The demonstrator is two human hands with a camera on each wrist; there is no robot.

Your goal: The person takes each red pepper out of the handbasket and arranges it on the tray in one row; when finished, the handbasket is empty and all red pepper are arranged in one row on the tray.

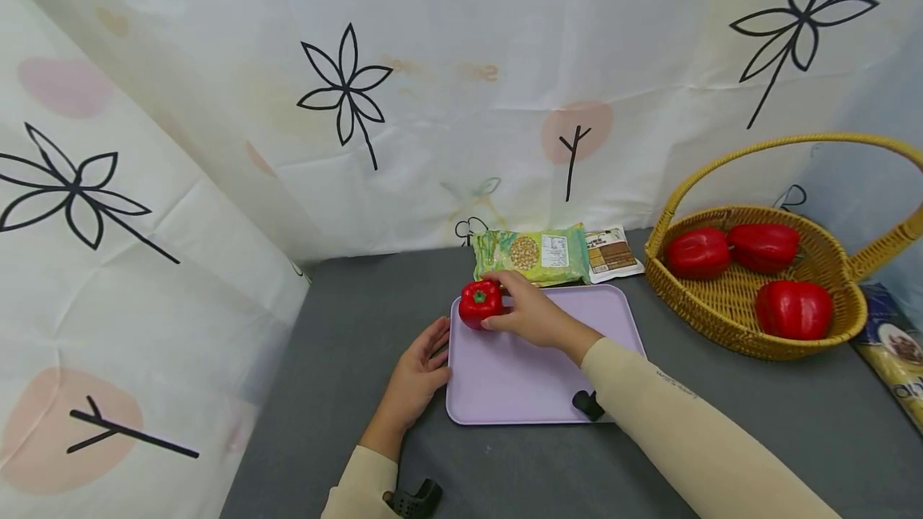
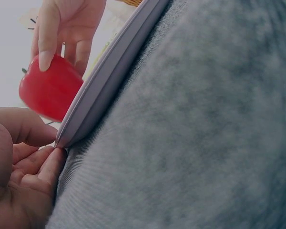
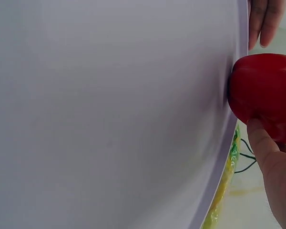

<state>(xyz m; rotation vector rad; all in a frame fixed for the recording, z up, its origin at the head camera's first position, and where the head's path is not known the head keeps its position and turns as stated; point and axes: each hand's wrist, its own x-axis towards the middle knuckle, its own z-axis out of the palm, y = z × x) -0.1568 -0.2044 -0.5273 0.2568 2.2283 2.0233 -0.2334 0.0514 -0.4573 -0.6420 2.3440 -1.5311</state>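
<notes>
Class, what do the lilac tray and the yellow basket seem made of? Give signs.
Tray: probably plastic with a satin finish; smooth, evenly coloured, thin raised rim.
Basket: wicker or a plastic imitation, slightly glossy; strands look woven, but fibre is unclear.

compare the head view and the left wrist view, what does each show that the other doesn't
Head only: three red peppers in the basket, the blue-and-yellow packet beside it.

Left wrist only: the tray's outer wall up close beside the left hand.

Both: left hand, tray, right hand holding a fourth pepper, and at least part of the basket.
</notes>
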